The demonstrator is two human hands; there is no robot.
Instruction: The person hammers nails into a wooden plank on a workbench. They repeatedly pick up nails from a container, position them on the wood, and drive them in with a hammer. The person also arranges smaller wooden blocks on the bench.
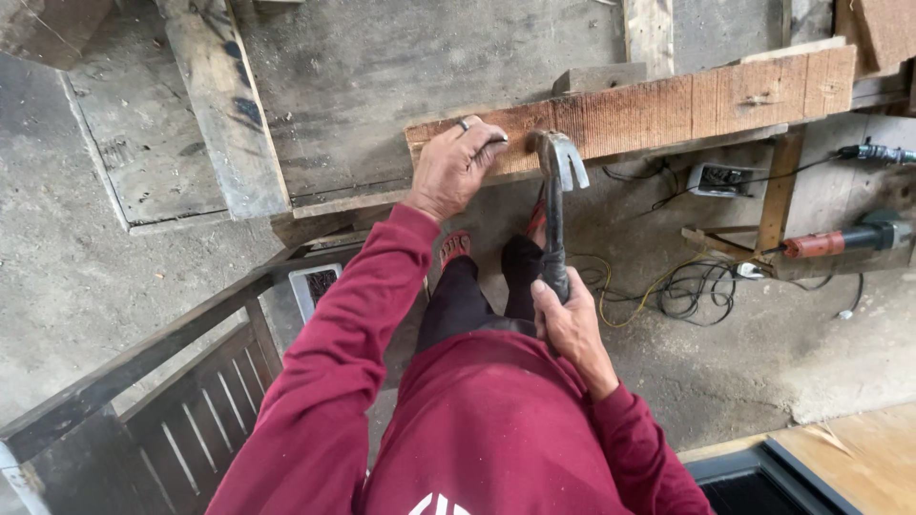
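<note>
Gripped near the end of its dark handle by the right hand (pixel 570 324), a claw hammer (pixel 556 195) stands upright at centre frame, its steel head level with the near edge of a reddish wooden board (pixel 668 110). Left hand (pixel 456 167), a ring on one finger, has fingertips pinched against the board just left of the hammer head, as if steadying a nail; the nail itself is too small to make out. Judged from this, driving has barely begun: nothing visibly seated, the head not touching the wood. To the right, a red power drill (pixel 844 238) and tangled cables (pixel 687 291) lie on the concrete floor (pixel 114 277).
</note>
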